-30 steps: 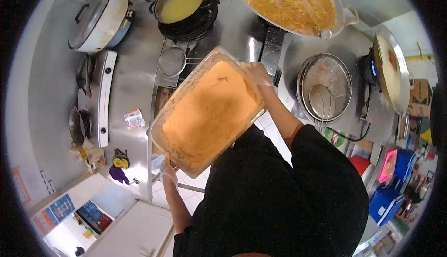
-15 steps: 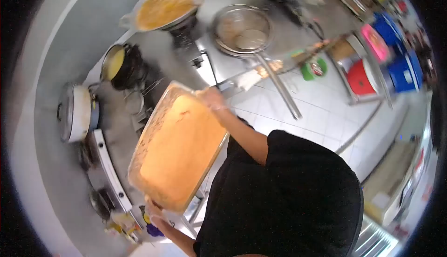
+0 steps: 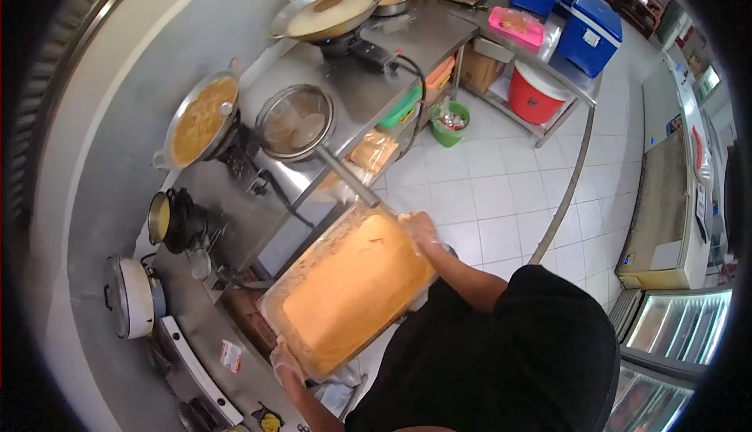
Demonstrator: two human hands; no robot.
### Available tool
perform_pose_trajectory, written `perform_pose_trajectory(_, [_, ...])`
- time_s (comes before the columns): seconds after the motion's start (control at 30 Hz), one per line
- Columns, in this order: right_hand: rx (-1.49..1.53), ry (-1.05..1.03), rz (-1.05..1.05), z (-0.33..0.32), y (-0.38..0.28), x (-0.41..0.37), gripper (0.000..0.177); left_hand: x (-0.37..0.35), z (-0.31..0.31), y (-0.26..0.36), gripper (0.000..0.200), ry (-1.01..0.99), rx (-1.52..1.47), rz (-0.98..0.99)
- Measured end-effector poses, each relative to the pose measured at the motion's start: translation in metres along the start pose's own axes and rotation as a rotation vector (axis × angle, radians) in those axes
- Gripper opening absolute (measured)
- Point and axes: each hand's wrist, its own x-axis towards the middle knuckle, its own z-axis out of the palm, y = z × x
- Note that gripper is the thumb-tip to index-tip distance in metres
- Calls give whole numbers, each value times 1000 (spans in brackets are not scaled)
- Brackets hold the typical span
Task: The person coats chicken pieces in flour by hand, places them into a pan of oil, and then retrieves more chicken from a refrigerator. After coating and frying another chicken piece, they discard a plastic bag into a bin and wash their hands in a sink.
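My left hand [image 3: 288, 363], in a clear plastic glove, grips the near-left end of a clear rectangular tub [image 3: 270, 307]. Closed on the opposite rim is my right hand [image 3: 423, 232], also apparently gloved. Fine orange powder [image 3: 352, 283] fills the tub, its surface mostly smooth with a small mark near the top. The tub is held in front of my body, above the floor and beside the steel counter. Just beyond the tub, a round mesh strainer [image 3: 296, 121] lies on the counter, its long handle reaching toward the tub's rim.
A wok of orange-brown bubbling contents [image 3: 204, 122] and another wok with pale contents [image 3: 329, 18] sit on burners. A small dark pot [image 3: 160, 216] and a white lidded pot [image 3: 129, 297] line the wall. Across the tiled floor [image 3: 493, 189] stand a green bin [image 3: 450, 125], red bucket [image 3: 536, 95] and blue cooler [image 3: 586, 34].
My view has swung right, bringing more floor, the far counter and the coolers into sight. Both hands still hold the tub, which now sits lower and further right in view.
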Motion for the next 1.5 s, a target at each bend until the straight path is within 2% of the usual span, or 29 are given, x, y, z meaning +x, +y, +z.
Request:
perform_pose_trajectory(0.03, [22, 51, -34, -37, 1, 1, 46, 10, 23, -2, 53, -9, -4, 4])
perform_pose_trajectory(0.1, [36, 104, -78, -108, 3, 7, 44, 55, 88, -15, 50, -106, 247, 178])
perform_pose_trajectory(0.17, [146, 123, 90, -181, -1, 14, 35, 79, 163, 0, 49, -123, 184, 140])
perform_pose_trajectory(0.2, [141, 128, 88, -216, 0, 22, 35, 78, 200, 11, 48, -136, 126, 95])
perform_pose_trajectory(0.27, [208, 233, 202, -283, 6, 44, 34, 52, 276, 63, 48, -326, -82, 104])
perform_pose_trajectory(0.33, [261, 313, 184, -344, 20, 77, 31, 39, 344, 109, 48, -553, -105, 161])
perform_pose_trajectory(0.37, [332, 390, 168, -373, 25, 92, 28, 19, 378, 142, 47, -538, -28, 174])
perform_pose_trajectory(0.4, [321, 381, 165, -401, 31, 108, 28, -2, 409, 175, 46, -517, 48, 185])
perform_pose_trajectory(0.47, [497, 502, 157, -460, 42, 138, 20, -24, 471, 224, 43, -512, 164, 319])
perform_pose_trajectory(0.5, [484, 490, 147, -490, 40, 148, 20, -38, 497, 248, 43, -506, 148, 309])
perform_pose_trajectory(0.57, [476, 546, 89, -547, 25, 160, 18, -57, 545, 298, 47, -673, 67, 253])
perform_pose_trajectory(0.6, [467, 538, 72, -569, 25, 176, 18, -61, 563, 322, 47, -668, 47, 251])
perform_pose_trajectory(0.67, [539, 536, 66, -607, 17, 208, 16, -72, 594, 370, 47, -711, 289, 556])
perform_pose_trajectory(0.73, [566, 524, 24, -637, -10, 237, 15, -85, 625, 424, 46, -702, 276, 570])
perform_pose_trajectory(0.8, [593, 513, -14, -657, -35, 271, 14, -95, 653, 475, 45, -697, 267, 584])
perform_pose_trajectory(0.87, [733, 535, -46, -666, -62, 307, 14, -92, 676, 519, 43, -682, 87, 583])
perform_pose_trajectory(1.0, [670, 536, -10, -681, -126, 388, 16, -33, 746, 596, 42, -747, 68, 579])
perform_pose_trajectory(1.07, [515, 580, -85, -689, -148, 449, 17, -34, 747, 642, 52, -738, 175, 847])
perform_pose_trajectory(1.1, [499, 566, -86, -692, -161, 479, 17, -39, 750, 666, 52, -733, 163, 829])
perform_pose_trajectory(1.17, [570, 517, -186, -686, -192, 532, 21, -48, 754, 711, 44, -592, 379, 614])
perform_pose_trajectory(1.2, [575, 502, -187, -685, -204, 564, 21, -42, 758, 727, 44, -578, 378, 608])
perform_pose_trajectory(1.27, [509, 454, -186, -689, -212, 633, 17, -32, 770, 744, 44, -592, 268, 430])
perform_pose_trajectory(1.3, [442, 435, -125, -690, -206, 675, 14, -19, 777, 745, 44, -581, 268, 415])
perform_pose_trajectory(1.33, [438, 413, -120, -683, -205, 716, 14, 1, 788, 743, 41, -446, 557, 772])
perform_pose_trajectory(1.37, [488, 322, -223, -674, -207, 757, 16, 19, 797, 742, 39, -291, 849, 1115])
perform_pose_trajectory(1.4, [536, 224, -319, -667, -212, 791, 19, 33, 806, 745, 39, -285, 853, 1081])
perform_pose_trajectory(1.47, [447, 170, -272, -642, -229, 839, 24, 49, 819, 748, 35, -376, 709, 880])
perform_pose_trajectory(1.5, [377, 144, -257, -630, -242, 865, 30, 57, 821, 754, 34, -279, 876, 986])
